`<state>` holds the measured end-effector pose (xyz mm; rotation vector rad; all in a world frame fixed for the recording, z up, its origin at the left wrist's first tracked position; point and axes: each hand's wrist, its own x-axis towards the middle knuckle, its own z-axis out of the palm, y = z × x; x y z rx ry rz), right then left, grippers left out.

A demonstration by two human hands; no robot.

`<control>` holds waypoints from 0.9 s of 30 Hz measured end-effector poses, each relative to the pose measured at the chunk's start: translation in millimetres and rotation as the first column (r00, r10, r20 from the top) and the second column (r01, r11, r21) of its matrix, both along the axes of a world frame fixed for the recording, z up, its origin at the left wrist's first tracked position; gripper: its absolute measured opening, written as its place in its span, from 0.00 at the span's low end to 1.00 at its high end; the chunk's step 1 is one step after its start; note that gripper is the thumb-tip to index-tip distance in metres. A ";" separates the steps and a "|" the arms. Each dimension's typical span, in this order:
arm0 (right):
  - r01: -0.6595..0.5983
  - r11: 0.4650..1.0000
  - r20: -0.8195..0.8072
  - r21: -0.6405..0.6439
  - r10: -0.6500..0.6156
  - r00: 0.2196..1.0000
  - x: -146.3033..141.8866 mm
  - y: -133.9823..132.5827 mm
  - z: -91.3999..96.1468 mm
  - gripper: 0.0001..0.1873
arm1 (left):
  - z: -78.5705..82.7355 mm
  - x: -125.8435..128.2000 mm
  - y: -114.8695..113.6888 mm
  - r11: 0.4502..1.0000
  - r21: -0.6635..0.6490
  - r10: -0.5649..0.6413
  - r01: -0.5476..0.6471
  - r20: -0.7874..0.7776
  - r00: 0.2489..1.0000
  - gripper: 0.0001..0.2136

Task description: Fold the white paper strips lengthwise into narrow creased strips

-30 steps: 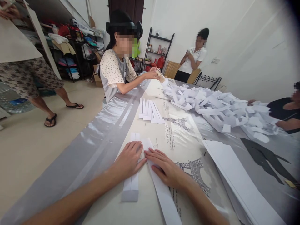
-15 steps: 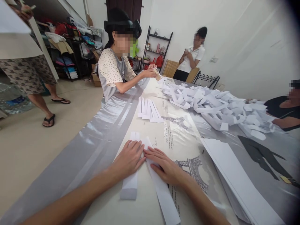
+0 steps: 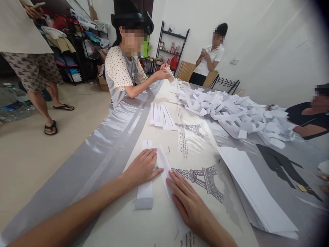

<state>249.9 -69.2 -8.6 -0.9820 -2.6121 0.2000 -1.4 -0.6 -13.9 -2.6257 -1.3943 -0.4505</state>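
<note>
In the head view, two forearms reach in from the bottom. The left hand lies palm-down, thumb spread, across one upright paper strip at lower centre; the right hand lies flat, fingers extended, on one slanting paper strip. One sheet stack lies lower right, one paper heap above it.

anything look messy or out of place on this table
The heap of white paper pieces stands out: they lie jumbled at all angles, while the paper stack nearer the camera is fairly neat. The long strip under the right hand lies slanted; its visible part looks undamaged.
</note>
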 end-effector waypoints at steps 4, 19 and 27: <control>0.004 1.000 0.031 0.031 -0.005 1.000 -1.1 -0.5 -5.2 0.33 | -0.9 0.0 0.8 1.000 0.000 0.002 -0.002 0.046 0.999 0.26; 0.013 0.999 0.099 0.029 -0.016 0.995 -3.4 -5.1 -4.1 0.39 | 4.0 0.3 -4.1 0.999 -0.034 0.020 -0.018 0.064 0.998 0.24; 0.013 1.000 0.120 0.004 -0.013 0.993 -3.0 -6.0 -0.7 0.39 | 4.2 7.0 -4.0 0.998 -0.030 -0.047 0.046 -0.046 0.998 0.26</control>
